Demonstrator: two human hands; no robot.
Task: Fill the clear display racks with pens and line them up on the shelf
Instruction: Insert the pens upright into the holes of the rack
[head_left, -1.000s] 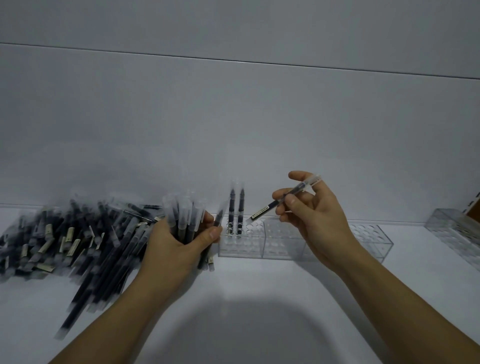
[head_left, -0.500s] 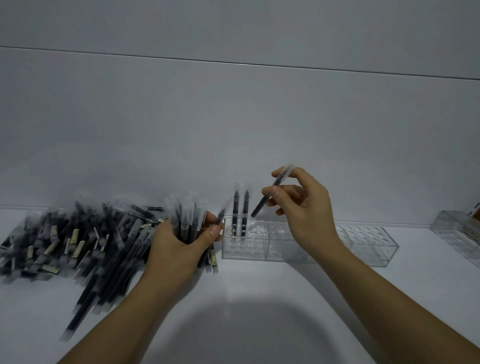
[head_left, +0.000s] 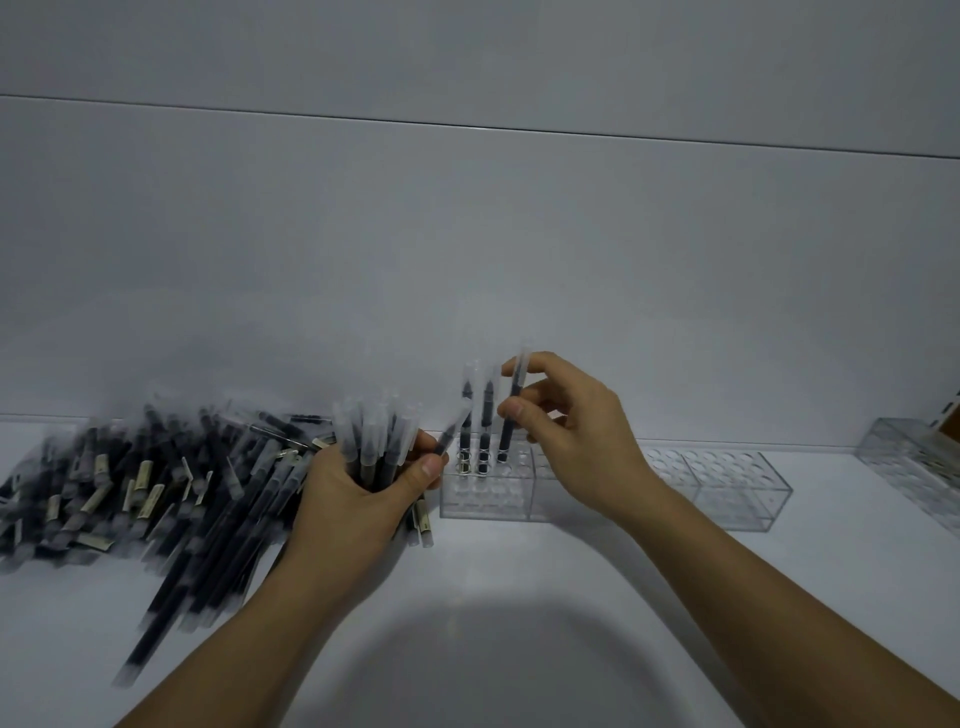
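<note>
On the white shelf (head_left: 831, 571), close to the back wall (head_left: 467, 234), sits a long clear rack (head_left: 727, 499) with rows of round holes on top. Two pens (head_left: 466, 415) already stand upright in holes at its far left end, side by side, caps up. The right hand (head_left: 576, 441) hovers over that same end and pinches a third pen (head_left: 511, 410) between thumb and forefinger, with the other fingers loosely curled off to the side. That pen is upright, just right of the two standing ones, with its lower end down at a hole in the rack. Honestly can't tell from this angle if it's seated in or only touching the rim. The left hand (head_left: 358, 499) is just left of the rack, fingers and thumb wrapped round a whole bunch of pens (head_left: 374, 447), caps pointing up and fanned out a bit. Left of that is a big messy pile of pens (head_left: 156, 478) lying flat on the shelf, dark barrels with frosted caps, some with little tan labels, too blurry to count. A second clear rack (head_left: 904, 462) sits at the far right edge, well apart from the first, partly cut off
</note>
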